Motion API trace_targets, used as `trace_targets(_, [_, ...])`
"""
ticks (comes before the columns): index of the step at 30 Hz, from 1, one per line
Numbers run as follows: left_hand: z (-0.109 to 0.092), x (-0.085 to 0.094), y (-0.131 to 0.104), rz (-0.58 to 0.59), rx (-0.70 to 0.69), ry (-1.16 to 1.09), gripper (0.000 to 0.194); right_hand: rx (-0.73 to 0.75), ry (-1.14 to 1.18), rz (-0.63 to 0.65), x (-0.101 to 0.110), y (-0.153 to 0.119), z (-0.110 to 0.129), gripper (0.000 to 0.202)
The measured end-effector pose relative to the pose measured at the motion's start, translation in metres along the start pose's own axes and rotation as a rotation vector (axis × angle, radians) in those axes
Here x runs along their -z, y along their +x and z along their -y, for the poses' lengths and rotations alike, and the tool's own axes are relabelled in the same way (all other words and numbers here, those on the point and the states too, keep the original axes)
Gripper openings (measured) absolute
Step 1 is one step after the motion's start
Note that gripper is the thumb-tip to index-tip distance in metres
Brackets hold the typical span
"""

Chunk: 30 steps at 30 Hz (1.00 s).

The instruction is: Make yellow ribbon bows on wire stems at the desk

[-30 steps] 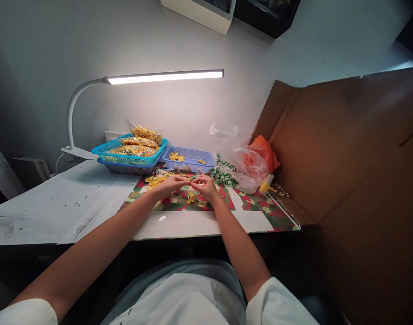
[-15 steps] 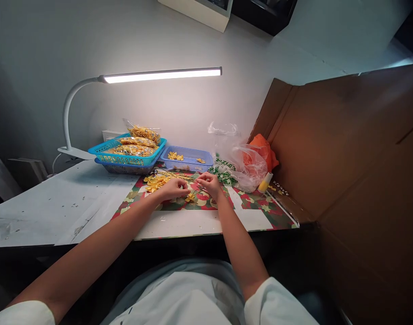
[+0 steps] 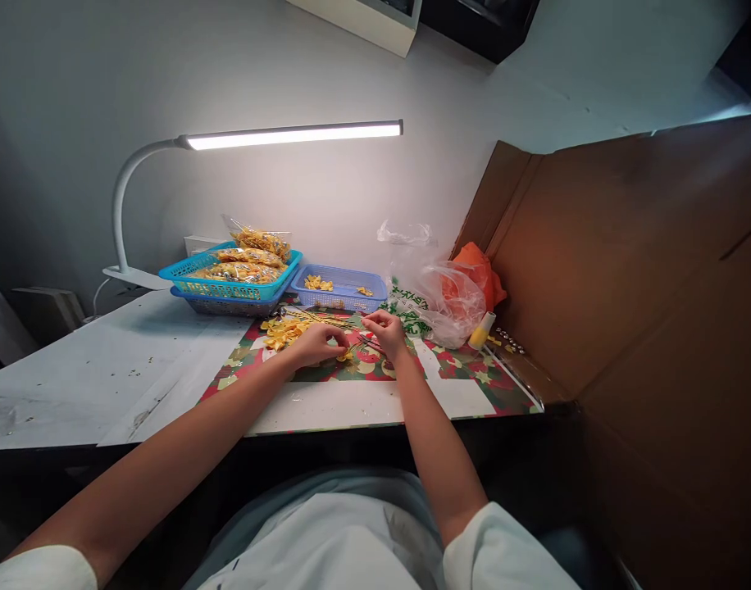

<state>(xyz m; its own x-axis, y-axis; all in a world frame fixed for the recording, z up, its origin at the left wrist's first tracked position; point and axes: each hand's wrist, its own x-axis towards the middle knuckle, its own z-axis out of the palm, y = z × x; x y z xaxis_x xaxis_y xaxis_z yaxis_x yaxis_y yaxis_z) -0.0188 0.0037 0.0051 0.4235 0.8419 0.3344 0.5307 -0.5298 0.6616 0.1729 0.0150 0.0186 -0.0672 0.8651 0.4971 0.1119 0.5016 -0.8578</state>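
My left hand [image 3: 317, 344] is closed in a pinch above the patterned mat [image 3: 307, 373]. Just under its fingertips a bit of a yellow flower [image 3: 348, 356] shows; what the fingers hold is hidden. My right hand [image 3: 388, 334] faces it from the right, thumb and forefinger pinched together on something too small to make out. Between the hands, thin dark wire stems [image 3: 368, 341] lie over the mat. Loose yellow petals [image 3: 280, 332] are heaped behind my left hand, beside a bundle of thin stems [image 3: 320, 318].
Bagged yellow pieces [image 3: 246, 266] fill a turquoise basket [image 3: 172, 277] at the back left. A blue-purple basket [image 3: 344, 302] holds a few yellow pieces. Plastic bags [image 3: 455, 303], a yellow-and-white bottle [image 3: 482, 330] and tall cardboard [image 3: 627, 270] stand right. A lamp [image 3: 295, 136] shines overhead.
My right hand has shifted slightly right and up. The left hand has moved a little to the right, and less of the yellow flower beneath its fingertips shows.
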Motion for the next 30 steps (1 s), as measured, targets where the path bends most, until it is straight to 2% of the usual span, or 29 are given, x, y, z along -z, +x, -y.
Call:
trace_targets(5, [-0.002, 0.005, -0.001, 0.045, 0.013, 0.015, 0.021, -0.008, -0.012, -0.011, 0.0, 0.0, 0.0, 0.02])
trace_targets(9, [-0.005, 0.008, 0.0, -0.082, 0.035, 0.048, 0.022, -0.023, -0.022, 0.01, 0.0, -0.002, 0.001, 0.019])
trace_targets(11, [-0.007, 0.007, 0.001, -0.101, 0.05, 0.015, 0.026, -0.032, -0.014, 0.015, 0.0, -0.003, 0.001, 0.018])
trace_targets(15, [-0.013, 0.003, 0.006, -0.033, 0.035, -0.126, 0.039, -0.031, -0.04, 0.01, -0.002, -0.001, -0.002, 0.015])
trace_targets(24, [-0.012, -0.004, 0.013, 0.018, 0.1, -0.298, 0.044, 0.0, -0.071, -0.014, -0.005, -0.001, -0.004, 0.017])
trace_targets(30, [-0.012, -0.006, 0.01, 0.056, 0.147, -0.331, 0.05, -0.04, -0.062, -0.114, -0.001, 0.002, -0.009, 0.017])
